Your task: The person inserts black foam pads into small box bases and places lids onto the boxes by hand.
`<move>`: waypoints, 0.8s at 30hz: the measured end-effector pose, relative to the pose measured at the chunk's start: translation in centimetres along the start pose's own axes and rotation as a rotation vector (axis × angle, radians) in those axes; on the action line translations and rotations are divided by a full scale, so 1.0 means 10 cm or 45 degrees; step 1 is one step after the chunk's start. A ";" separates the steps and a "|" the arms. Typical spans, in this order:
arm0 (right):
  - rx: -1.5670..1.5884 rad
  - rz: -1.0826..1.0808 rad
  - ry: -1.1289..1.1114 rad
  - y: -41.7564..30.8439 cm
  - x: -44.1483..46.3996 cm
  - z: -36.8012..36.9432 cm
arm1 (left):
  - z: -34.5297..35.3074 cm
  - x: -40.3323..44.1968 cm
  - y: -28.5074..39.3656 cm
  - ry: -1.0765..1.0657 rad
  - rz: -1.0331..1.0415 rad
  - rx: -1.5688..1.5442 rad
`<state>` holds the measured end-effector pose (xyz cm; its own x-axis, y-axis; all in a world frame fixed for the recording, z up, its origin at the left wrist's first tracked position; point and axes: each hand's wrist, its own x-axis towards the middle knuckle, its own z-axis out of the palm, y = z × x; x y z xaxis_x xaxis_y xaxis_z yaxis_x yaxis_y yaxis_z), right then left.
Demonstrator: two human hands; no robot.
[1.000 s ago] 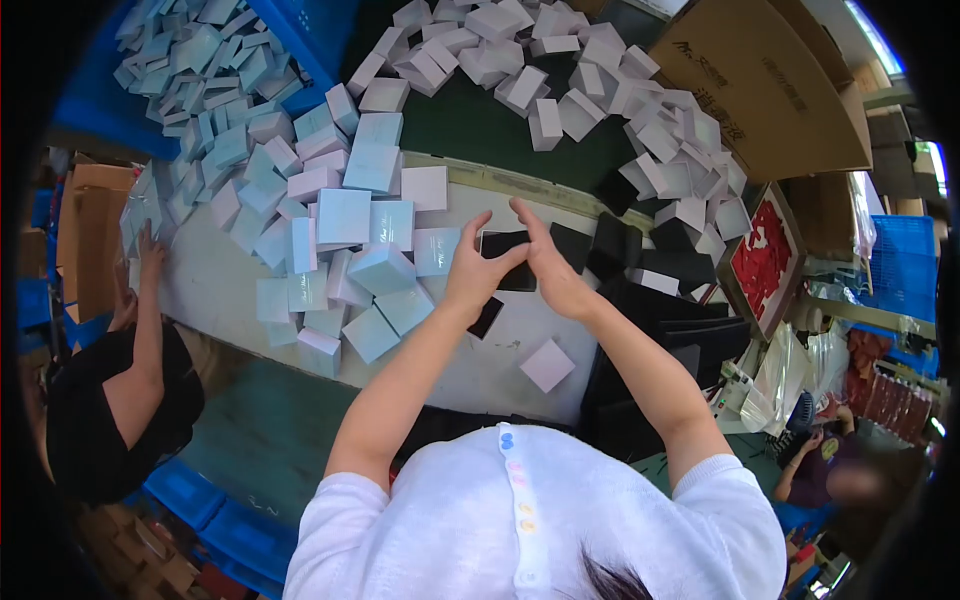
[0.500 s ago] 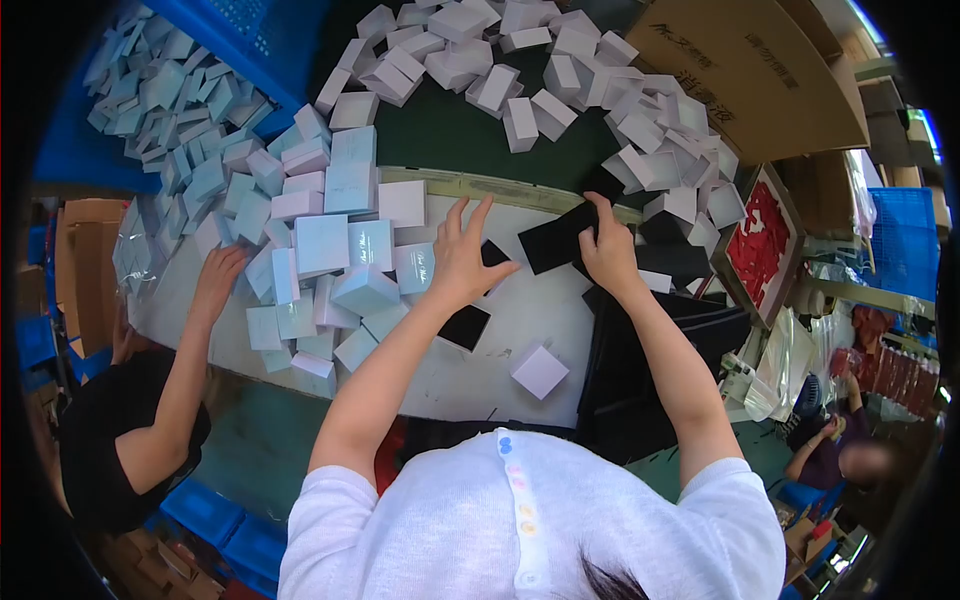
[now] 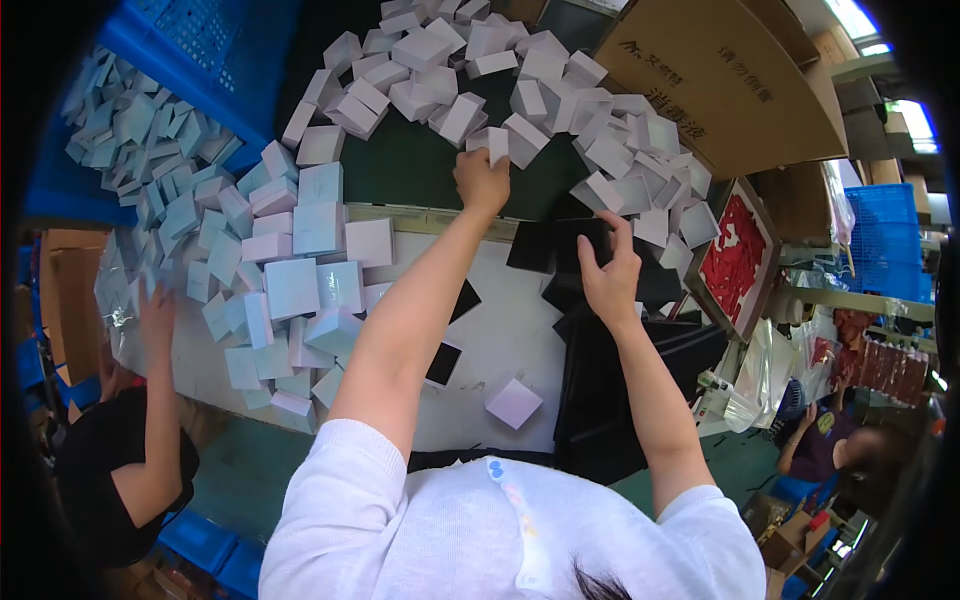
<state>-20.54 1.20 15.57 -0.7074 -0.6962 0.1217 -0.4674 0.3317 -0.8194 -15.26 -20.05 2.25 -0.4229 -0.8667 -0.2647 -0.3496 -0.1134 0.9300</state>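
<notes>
My left hand (image 3: 482, 183) reaches over to the far side of the table, its fingers closed on a small white box (image 3: 490, 143) at the near edge of a scattered pile. My right hand (image 3: 611, 277) has thumb and forefinger apart, beside flat black pieces (image 3: 532, 247) and a dark stack. Whether its fingertips touch the black material behind them is hard to see. A lone white box (image 3: 514, 403) sits on the tabletop in front of me. Two small black pieces (image 3: 443, 364) lie near my left forearm, which partly covers them.
Finished-looking pale boxes (image 3: 292, 288) are heaped at left, where a co-worker's blurred hand (image 3: 156, 318) works. Blue crates (image 3: 215, 50) stand behind them. A large brown carton (image 3: 715, 85) and a tray of red pieces (image 3: 735, 255) are at right.
My left hand has moved forward from the table middle to a white box in the far pile. My right hand has come away from the black piece it held, which now lies down.
</notes>
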 end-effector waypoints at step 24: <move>0.216 -0.319 -0.208 -0.35 -0.11 -0.14 | -1.00 -1.86 0.54 -0.527 1.183 0.563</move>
<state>-18.90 1.67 19.05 -0.4812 -0.8400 0.2506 -0.5110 0.0365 -0.8588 -0.94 -9.37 14.78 -0.8930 -0.2859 0.3476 0.0161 0.7515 0.6596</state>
